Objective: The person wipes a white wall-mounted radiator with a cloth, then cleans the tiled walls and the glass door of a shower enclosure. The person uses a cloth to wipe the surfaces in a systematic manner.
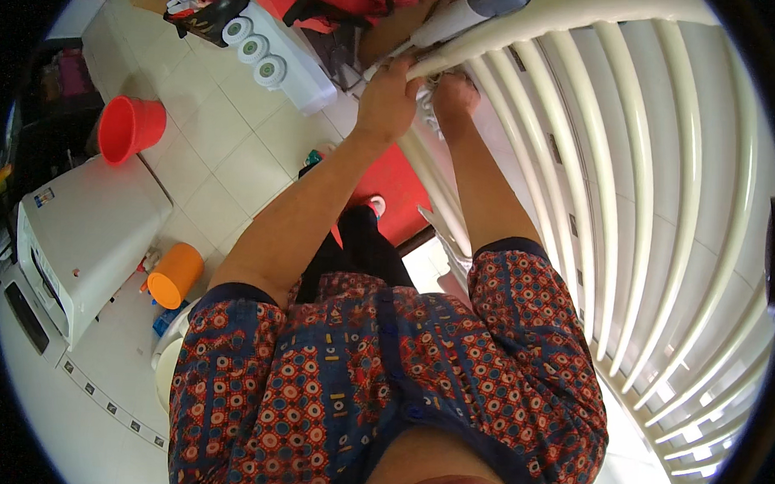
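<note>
Standing here, I have a red bucket (133, 131) at my left, an orange tub (175, 276) nearer me, and farther off a white case (291, 72) with three round tops. My left fingers (399, 67) bend around the far left end of a cream tubed frame (583, 14), gripping it. Between them and my folded right fingers (461, 84) is a whitish bunch (430, 111); whether the right ones hold it, I cannot tell. The frame spreads across my whole right side, its tubes glossy. I judge it stiff, heavy and hard to harm, though slippery; the surest hold should be around a bare tube.
</note>
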`<move>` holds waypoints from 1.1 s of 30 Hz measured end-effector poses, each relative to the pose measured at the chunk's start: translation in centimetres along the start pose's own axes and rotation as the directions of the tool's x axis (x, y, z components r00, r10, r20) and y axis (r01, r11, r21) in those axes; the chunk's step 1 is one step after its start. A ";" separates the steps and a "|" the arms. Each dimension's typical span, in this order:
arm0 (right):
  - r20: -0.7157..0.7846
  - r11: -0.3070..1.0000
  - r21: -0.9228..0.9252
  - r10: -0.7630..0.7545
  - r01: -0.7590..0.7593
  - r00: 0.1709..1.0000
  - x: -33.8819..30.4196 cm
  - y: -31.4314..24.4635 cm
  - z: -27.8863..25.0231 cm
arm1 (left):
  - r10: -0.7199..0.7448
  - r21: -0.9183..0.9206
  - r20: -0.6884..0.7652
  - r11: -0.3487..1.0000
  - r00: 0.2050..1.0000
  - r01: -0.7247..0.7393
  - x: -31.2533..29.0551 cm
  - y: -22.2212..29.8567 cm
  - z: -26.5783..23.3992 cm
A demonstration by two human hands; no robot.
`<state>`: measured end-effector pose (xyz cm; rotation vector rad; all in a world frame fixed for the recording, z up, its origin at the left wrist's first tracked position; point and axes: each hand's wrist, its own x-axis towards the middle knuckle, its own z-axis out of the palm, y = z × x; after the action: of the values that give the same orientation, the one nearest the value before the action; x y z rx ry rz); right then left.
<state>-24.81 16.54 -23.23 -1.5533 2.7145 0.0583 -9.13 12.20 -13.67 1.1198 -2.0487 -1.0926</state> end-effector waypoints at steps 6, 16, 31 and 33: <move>-0.153 0.996 0.050 -0.070 0.079 0.986 -1.6 0.5 1.4 | -0.053 0.061 0.052 0.997 0.997 0.050 0.5 0.4 -0.6; 0.034 0.989 -0.036 0.147 -0.146 0.989 -0.3 -0.8 -1.3 | 0.124 -0.036 0.060 0.992 0.990 -0.122 0.0 -0.1 0.7; 0.141 0.940 0.120 0.301 -0.318 0.943 -1.8 2.9 -1.2 | 0.384 -0.222 0.511 0.923 0.769 -0.314 0.8 0.3 -0.4; 0.359 0.928 0.215 0.214 -0.304 0.909 -3.5 2.7 -4.7 | 0.420 -0.175 0.500 0.905 0.757 -0.387 1.4 -0.3 -2.3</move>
<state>-25.32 20.74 -18.38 -0.9992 2.5162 -0.0405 -7.98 10.03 -12.60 0.3055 -2.4939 -1.3163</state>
